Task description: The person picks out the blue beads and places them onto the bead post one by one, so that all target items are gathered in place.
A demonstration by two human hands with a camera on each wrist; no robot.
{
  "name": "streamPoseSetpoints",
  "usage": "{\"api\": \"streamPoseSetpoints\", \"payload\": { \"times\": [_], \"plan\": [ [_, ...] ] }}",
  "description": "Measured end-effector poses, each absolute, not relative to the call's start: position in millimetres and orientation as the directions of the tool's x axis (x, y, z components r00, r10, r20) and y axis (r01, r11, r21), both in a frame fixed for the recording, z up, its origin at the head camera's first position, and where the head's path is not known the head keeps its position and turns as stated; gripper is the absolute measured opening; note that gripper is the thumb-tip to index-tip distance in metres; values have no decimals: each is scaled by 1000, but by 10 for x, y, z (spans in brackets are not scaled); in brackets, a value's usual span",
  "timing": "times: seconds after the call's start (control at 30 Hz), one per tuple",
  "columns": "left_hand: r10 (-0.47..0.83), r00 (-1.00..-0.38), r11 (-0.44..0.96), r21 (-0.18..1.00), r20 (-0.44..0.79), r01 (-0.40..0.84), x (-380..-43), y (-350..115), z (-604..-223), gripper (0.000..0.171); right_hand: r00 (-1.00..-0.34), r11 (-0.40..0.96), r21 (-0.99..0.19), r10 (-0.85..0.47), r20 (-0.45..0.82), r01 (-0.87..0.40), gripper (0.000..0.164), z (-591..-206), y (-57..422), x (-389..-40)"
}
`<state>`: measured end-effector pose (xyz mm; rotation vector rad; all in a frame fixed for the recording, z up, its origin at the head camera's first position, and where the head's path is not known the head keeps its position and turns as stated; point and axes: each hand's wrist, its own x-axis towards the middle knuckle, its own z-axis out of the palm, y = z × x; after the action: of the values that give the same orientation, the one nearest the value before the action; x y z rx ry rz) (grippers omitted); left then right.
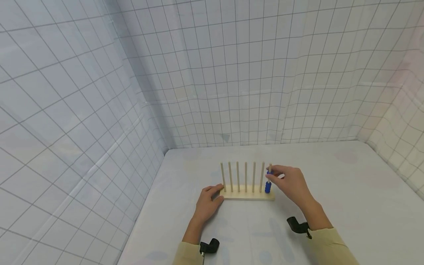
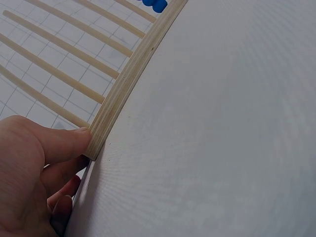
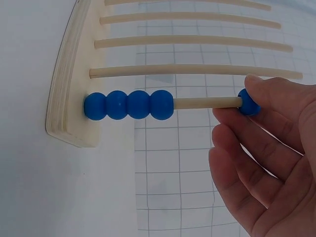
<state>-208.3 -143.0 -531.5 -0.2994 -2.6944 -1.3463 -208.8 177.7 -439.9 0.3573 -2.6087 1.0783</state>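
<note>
A pale wooden bead stand has a flat base (image 1: 246, 197) with a row of several upright pegs. On its rightmost peg, several blue beads (image 3: 128, 104) are stacked down at the base. My right hand (image 1: 291, 182) pinches one more blue bead (image 3: 248, 102) between thumb and fingers, around that peg's upper part, with bare wood between it and the stack. At the base's left end, my left hand (image 1: 207, 204) grips the wood. In the left wrist view the thumb (image 2: 69, 144) lies against the front edge, while other fingers are partly hidden behind. The remaining pegs carry no beads.
The stand rests on a white-covered table (image 1: 331, 184). White cloth with a dark grid (image 1: 245, 73) hangs behind it and at both sides. A black wrist camera (image 1: 209, 246) sits on the left wrist and another black camera (image 1: 297, 225) on the right.
</note>
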Motion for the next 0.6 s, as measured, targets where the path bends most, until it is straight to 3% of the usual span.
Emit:
{"api": "streamPoseSetpoints", "payload": {
  "times": [0.6],
  "plan": [
    [119,-974,585,779,191,224,-2064,-1423,-5284,39,-928,706,-628,-112,356,-326,28,-4491,1767,-2098]
  ]
}}
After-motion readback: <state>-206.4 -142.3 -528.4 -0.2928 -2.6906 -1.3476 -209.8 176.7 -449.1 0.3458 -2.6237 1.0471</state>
